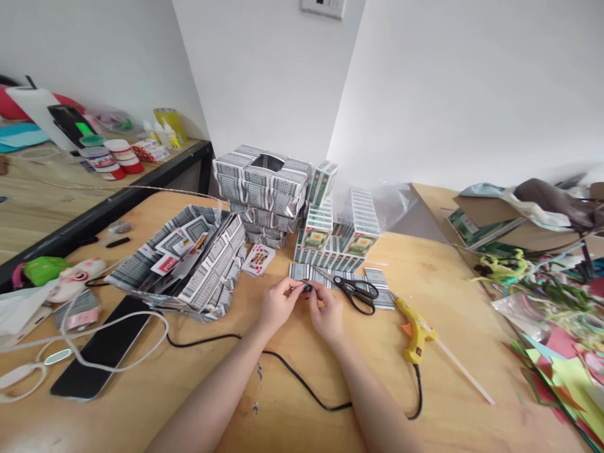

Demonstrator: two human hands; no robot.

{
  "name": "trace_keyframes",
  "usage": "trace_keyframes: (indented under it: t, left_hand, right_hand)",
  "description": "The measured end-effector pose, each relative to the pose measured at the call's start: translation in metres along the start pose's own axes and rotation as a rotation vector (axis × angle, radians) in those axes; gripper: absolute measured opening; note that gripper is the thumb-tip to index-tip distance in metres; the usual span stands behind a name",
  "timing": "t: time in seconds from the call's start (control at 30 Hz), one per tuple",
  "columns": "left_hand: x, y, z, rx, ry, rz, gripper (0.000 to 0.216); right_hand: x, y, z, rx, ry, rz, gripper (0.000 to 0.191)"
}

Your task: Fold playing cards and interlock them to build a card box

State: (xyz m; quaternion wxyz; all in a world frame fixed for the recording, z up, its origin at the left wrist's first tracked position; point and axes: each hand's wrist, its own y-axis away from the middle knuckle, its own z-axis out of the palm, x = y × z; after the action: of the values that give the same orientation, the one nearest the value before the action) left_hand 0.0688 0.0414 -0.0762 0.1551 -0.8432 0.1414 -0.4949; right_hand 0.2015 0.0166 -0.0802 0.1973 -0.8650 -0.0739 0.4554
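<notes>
Pinching small black object (307, 288) from both sides: left hand (277, 306) and right hand (328, 314), fingertips closed on it, equally near, just above pale wooden tabletop (472, 352). Long axis too small to tell. Black-handled steel scissors (357, 291) just right of right hand.

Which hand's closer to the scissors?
Right. The right hand sits just left of the scissors; the left hand is farther left, past it. Both pinch a dark piece between them.
</notes>
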Motion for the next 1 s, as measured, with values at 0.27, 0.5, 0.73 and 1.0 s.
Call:
trace_keyframes:
  t: [0.27, 0.5, 0.73, 1.0]
  left_hand:
    - [0.003, 0.0, 0.006, 0.055, 0.022, -0.008, 0.008]
    - [0.003, 0.001, 0.004, 0.002, 0.028, 0.127, 0.014]
    - [0.001, 0.002, 0.005, 0.01, -0.019, 0.142, 0.021]
    - [-0.001, 0.005, 0.003, -0.069, 0.042, 0.127, 0.023]
  right_hand:
    - [-0.001, 0.002, 0.003, 0.045, -0.052, 0.02, 0.022]
    - [0.009, -0.005, 0.006, 0.112, -0.195, 0.063, 0.018]
    - [0.016, -0.007, 0.007, 0.131, -0.194, 0.119, 0.017]
    - [0.013, -0.007, 0.001, 0.132, -0.177, 0.079, 0.017]
